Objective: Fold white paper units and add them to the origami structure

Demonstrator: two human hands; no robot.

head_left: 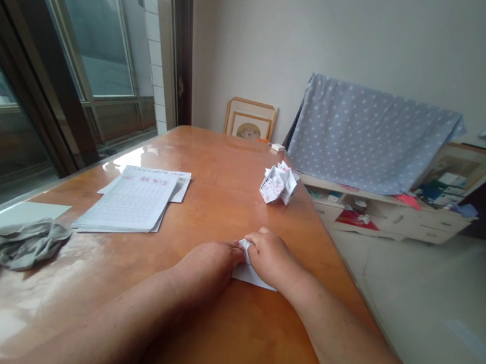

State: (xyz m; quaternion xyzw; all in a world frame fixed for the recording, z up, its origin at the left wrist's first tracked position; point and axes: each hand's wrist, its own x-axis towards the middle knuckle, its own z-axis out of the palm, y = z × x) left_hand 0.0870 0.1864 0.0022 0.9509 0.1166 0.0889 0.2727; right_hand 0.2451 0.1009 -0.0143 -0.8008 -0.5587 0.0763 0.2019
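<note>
A white sheet of paper (251,275) lies folded on the orange wooden table (235,356), partly hidden beneath both hands. My left hand (206,270) is curled at the sheet's left side, its fingers out of sight. My right hand (269,259) sits over the sheet and presses on it from above, with a folded edge rising between the hands. Farther along the table stands a crumpled or folded paper shape (278,183) printed with red marks.
A stack of ruled sheets with red print (131,203) and a grey cloth (27,247) lie on the left of the table. A sliding glass door (85,35) runs along that side. A low white cabinet (388,214) stands beyond the right edge, and a small white box (278,147) sits at the far end.
</note>
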